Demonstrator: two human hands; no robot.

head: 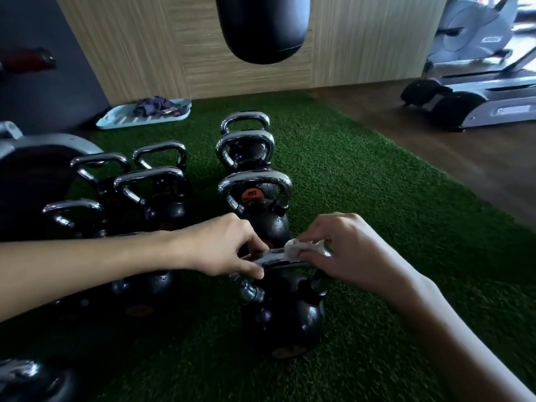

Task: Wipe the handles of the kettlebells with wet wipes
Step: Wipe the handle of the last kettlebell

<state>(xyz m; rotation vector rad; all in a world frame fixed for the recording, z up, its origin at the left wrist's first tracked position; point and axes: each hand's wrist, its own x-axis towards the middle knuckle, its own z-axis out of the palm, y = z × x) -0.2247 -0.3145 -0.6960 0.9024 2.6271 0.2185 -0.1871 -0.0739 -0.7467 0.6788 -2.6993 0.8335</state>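
Nearest, a black kettlebell (282, 314) stands on the green turf (362, 175) toward its near edge. On its chrome handle (271, 258) the left hand (223, 246) pinches the left end, while the right hand (348, 252) grips a crumpled white wet wipe (300, 249) against the right end. Behind it another kettlebell (271, 224) bears an orange label (253, 194), its writing unreadable. At the turf's far left corner lies a pale blue tray (116, 119).

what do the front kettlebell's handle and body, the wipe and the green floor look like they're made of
Handle: likely chromed steel, mirror-bright glints.
Body: probably cast iron, black semi-gloss coat, soft highlights.
Wipe: white nonwoven cloth or paper, crumpled soft.
Green floor: artificial turf, short plastic-looking blades.
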